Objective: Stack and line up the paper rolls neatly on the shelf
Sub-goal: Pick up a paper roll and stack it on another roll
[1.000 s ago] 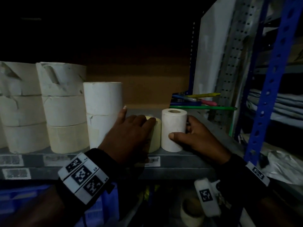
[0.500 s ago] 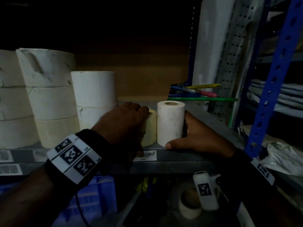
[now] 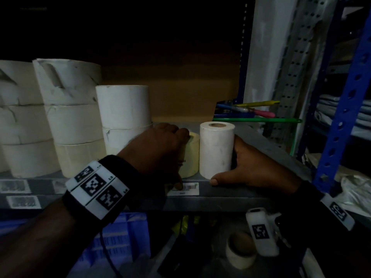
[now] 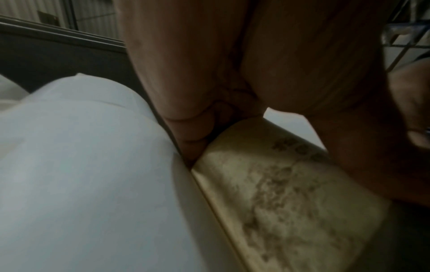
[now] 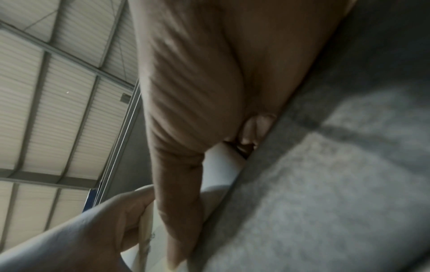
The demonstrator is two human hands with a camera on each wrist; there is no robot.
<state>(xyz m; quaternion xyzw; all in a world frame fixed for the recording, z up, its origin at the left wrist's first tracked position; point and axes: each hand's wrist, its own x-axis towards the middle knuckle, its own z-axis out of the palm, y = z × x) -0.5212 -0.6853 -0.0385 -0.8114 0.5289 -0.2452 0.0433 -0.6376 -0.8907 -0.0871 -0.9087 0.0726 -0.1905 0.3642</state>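
A small white paper roll (image 3: 216, 149) stands upright near the front edge of the grey metal shelf (image 3: 230, 190). My right hand (image 3: 240, 167) grips it, thumb at its front base and fingers behind it. Against its left side stands a shorter cream roll (image 3: 191, 155). My left hand (image 3: 170, 153) holds that one, fingers curled over the top and thumb low at the front. The left wrist view shows the cream roll (image 4: 279, 193) pressed against a larger white roll (image 4: 81, 165). In the right wrist view the white roll (image 5: 218, 165) shows only past the palm.
Left of my hands stand taller stacks of big rolls: one white stack (image 3: 124, 117), another (image 3: 70, 121), and one at the far left (image 3: 18, 121). Coloured pens (image 3: 255, 112) lie at the back right. A blue upright post (image 3: 345, 109) bounds the right side. A tape roll (image 3: 240, 253) sits below.
My left fingers have curled over the cream roll's top and my right thumb has slid down to the white roll's base. The two small rolls now stand closer together.
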